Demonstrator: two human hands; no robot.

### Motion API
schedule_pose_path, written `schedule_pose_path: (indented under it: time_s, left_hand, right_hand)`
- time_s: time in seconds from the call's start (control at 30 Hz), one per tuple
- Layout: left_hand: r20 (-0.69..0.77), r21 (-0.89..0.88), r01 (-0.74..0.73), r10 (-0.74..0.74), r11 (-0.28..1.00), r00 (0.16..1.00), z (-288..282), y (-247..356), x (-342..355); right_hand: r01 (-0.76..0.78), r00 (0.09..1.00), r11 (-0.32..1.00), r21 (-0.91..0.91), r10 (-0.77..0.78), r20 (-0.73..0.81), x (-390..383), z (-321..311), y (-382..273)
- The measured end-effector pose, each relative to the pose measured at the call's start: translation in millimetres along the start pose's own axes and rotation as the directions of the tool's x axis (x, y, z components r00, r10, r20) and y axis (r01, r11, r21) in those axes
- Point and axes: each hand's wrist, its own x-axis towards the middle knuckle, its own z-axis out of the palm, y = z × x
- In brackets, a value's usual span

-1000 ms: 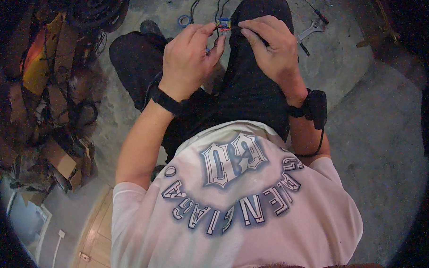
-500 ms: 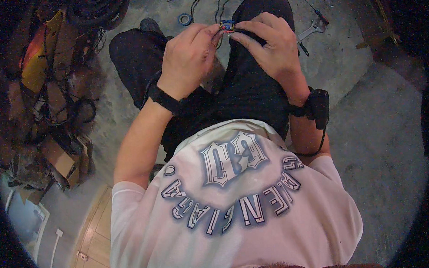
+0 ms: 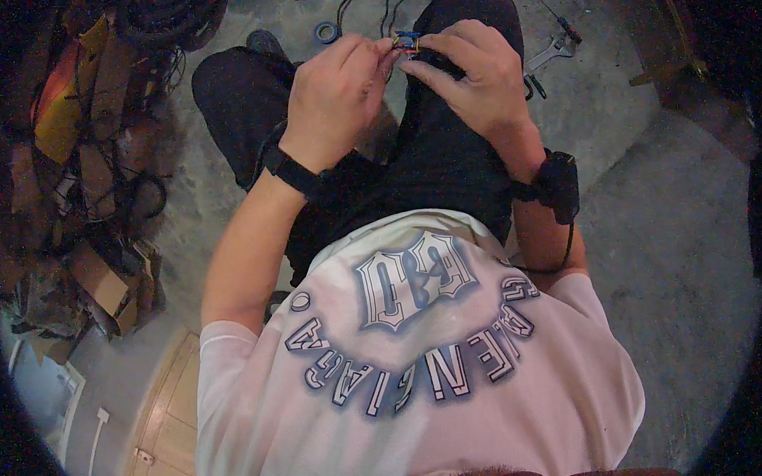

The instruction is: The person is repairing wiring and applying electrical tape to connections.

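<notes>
A: What has just changed?
B: A second ago the person's right hand (image 3: 484, 79) was apart from the small bundle of coloured wires (image 3: 407, 42); now its fingertips reach the bundle's right end. The work in hand seems to have passed from one hand holding to both handling the same piece.

A: How are the hands placed?
B: The left hand (image 3: 338, 93) pinches the bundle's left end between thumb and fingertips. The right thumb sits lower, parted from the index finger; whether it grips cannot be told.

A: Where is the bundle, and how does it look?
B: At top centre, held up between the fingertips, beside the right knee of the black trousers (image 3: 465, 4). It is short, with blue uppermost and touches of yellow and red; finer detail is too small to make out.
</notes>
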Motion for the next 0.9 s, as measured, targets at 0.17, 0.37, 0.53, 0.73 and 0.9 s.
schedule_pose_path:
  time_s: [0.17, 0.37, 0.53, 0.73, 0.9]
  left_hand:
    - [0.069, -0.002, 0.045, -0.045, 0.999, 0.997, -6, 0, 3]
    - [0.024, -0.032, 0.012, -0.012, 0.999, 1.000, -4, -5, 4]
    - [0.053, -0.020, 0.050, -0.048, 0.999, 0.997, -8, -1, 6]
    - [0.049, -0.017, 0.048, -0.048, 0.999, 0.998, -7, 1, 6]
    - [0.054, -0.036, 0.091, -0.089, 0.995, 0.995, -5, 5, 6]
  right_hand:
    - [0.026, 0.999, 1.000, -0.015, -0.026, -0.018, 1, 3, 1]
    - [0.031, 0.999, 1.000, -0.002, -0.031, -0.026, 4, 4, -2]
    - [0.045, 0.999, 0.999, 0.007, -0.044, -0.030, 5, 2, -4]
    - [-0.026, 0.996, 0.997, 0.066, 0.031, -0.083, 5, 1, -9]
    - [-0.159, 0.987, 0.980, 0.121, 0.161, -0.010, 9, -6, -13]
